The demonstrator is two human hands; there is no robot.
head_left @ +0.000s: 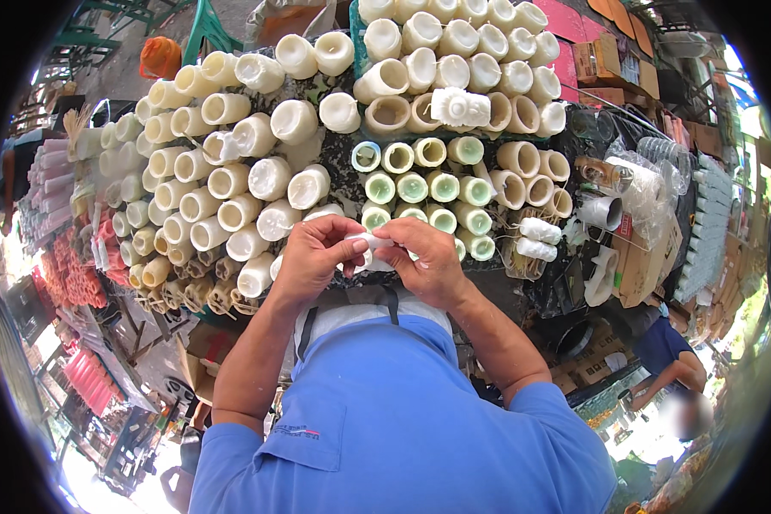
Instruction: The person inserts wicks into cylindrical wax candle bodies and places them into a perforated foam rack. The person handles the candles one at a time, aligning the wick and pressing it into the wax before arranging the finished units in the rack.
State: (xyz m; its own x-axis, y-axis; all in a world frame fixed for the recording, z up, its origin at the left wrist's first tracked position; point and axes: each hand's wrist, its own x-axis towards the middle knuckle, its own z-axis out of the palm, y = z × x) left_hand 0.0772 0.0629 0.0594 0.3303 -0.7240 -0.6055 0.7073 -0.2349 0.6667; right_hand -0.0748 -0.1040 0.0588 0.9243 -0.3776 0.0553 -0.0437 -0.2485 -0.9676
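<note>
In front of my waist, my left hand (319, 259) and my right hand (423, 259) pinch a small white piece (369, 241) between their fingertips. Fingers cover most of it, so its exact kind does not show. Just beyond the hands stand short pale green candles (411, 186) in rows, several with hollowed tops. Cream-coloured pillar candles (268, 178) fill the table to the left of them. A white candle with a raised flower shape (461, 109) lies across other candles farther back.
Hollow tan cylinders (517, 158) are grouped right of the green candles, near small white rolls (539, 230) in a clear container. Cardboard (647, 264) and plastic wrap (649, 193) lie farther right. Pink bundles (50, 193) are at far left. Another person (665, 347) is at lower right.
</note>
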